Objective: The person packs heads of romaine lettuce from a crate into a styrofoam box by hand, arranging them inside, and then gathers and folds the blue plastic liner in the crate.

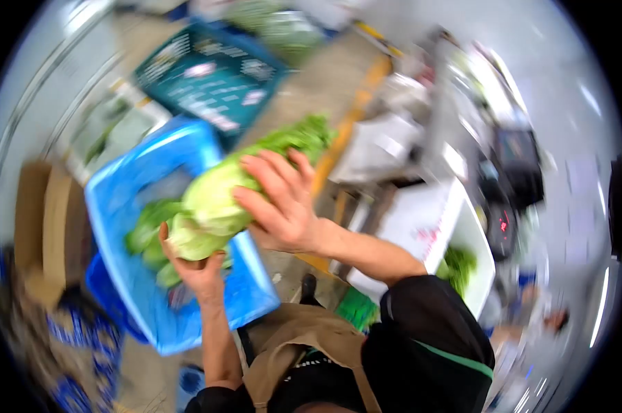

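Observation:
A long head of leafy lettuce [218, 196], pale at its base and bright green at its tip, is held over a blue bin [256, 282]. My left hand [197, 268] cups the base end at the lower left, thumb and fingers around it. Across the upper side of the lettuce lies my right hand [283, 203], its fingers bent over the leaves. Loose green leaves [149, 224] lie inside the bin below, beside something in clear plastic.
A teal crate [214, 79] stands beyond the bin, a cardboard box [56, 227] at the left. On the right are a white foam box [480, 261] with greens, a scale with a red display [504, 224] and another person [555, 320] far off.

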`<state>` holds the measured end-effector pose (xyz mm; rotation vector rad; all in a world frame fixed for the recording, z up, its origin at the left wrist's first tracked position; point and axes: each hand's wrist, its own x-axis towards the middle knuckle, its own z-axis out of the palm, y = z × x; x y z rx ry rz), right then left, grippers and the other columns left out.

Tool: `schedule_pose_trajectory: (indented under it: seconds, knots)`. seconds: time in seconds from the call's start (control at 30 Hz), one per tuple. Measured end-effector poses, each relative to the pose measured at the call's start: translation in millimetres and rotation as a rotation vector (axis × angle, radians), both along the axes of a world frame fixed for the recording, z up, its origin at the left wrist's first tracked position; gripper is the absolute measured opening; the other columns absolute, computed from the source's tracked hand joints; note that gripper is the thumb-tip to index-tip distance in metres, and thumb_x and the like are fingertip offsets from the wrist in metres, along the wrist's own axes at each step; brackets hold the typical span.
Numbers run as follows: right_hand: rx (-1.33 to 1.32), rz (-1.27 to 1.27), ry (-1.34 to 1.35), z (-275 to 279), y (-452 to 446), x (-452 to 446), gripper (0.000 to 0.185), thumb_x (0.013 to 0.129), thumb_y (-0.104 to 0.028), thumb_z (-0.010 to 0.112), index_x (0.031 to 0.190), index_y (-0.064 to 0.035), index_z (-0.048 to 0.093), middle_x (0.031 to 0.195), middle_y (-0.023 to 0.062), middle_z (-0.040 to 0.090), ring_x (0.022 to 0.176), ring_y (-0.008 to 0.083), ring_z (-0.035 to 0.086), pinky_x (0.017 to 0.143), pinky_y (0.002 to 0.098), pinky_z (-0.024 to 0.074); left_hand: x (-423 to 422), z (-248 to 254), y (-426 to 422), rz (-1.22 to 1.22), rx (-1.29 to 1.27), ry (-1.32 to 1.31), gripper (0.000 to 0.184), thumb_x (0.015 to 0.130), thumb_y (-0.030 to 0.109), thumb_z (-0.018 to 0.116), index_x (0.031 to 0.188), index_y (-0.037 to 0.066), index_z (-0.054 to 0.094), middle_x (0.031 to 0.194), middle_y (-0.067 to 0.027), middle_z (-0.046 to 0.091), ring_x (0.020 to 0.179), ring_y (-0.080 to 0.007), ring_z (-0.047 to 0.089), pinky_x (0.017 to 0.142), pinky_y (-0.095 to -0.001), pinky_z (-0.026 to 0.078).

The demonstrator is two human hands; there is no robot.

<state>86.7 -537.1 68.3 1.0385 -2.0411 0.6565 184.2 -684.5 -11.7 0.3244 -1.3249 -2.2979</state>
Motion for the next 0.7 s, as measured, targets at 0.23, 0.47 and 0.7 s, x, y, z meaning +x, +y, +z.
schedule_pose_trajectory:
  seconds: [0.23, 0.47, 0.7]
  knots:
    - [0.307, -0.547, 0.047, 136, 253, 107, 0.061, 0.058, -0.006, 0.063, 0.119, -0.0047, 0.054, 0.121, 0.0206, 0.052, 0.114, 0.0358, 0.049, 0.100, 0.0519, 0.0289, 17, 99, 241, -0.716, 0.219, -0.059, 0.067, 0.077, 0.002, 0.072, 0.134, 0.001, 0.038, 0.127, -0.0125, 0.049, 0.116, -0.0235, 0.051, 0.099, -0.0373, 0.044]
    - [0.441, -0.930, -0.386, 164, 501, 235, 0.069, 0.053, -0.003, 0.064, 0.121, -0.0043, 0.052, 0.124, 0.0184, 0.050, 0.118, 0.0338, 0.046, 0.102, 0.0469, 0.0295, 93, 118, 487, -1.399, 0.351, -0.246, 0.061, 0.084, 0.018, 0.071, 0.131, 0.002, 0.036, 0.122, -0.0152, 0.052, 0.112, -0.0280, 0.056, 0.093, -0.0492, 0.050]
    - [0.439, -1.071, -0.725, 18, 667, 280, 0.070, 0.054, -0.009, 0.067, 0.123, -0.0084, 0.054, 0.111, 0.0147, 0.055, 0.109, 0.0306, 0.049, 0.095, 0.0431, 0.0328, 142, 16, 644, -1.501, 0.282, -0.856, 0.050, 0.088, 0.023, 0.065, 0.130, 0.009, 0.043, 0.131, -0.0143, 0.048, 0.120, -0.0320, 0.048, 0.098, -0.0566, 0.041]
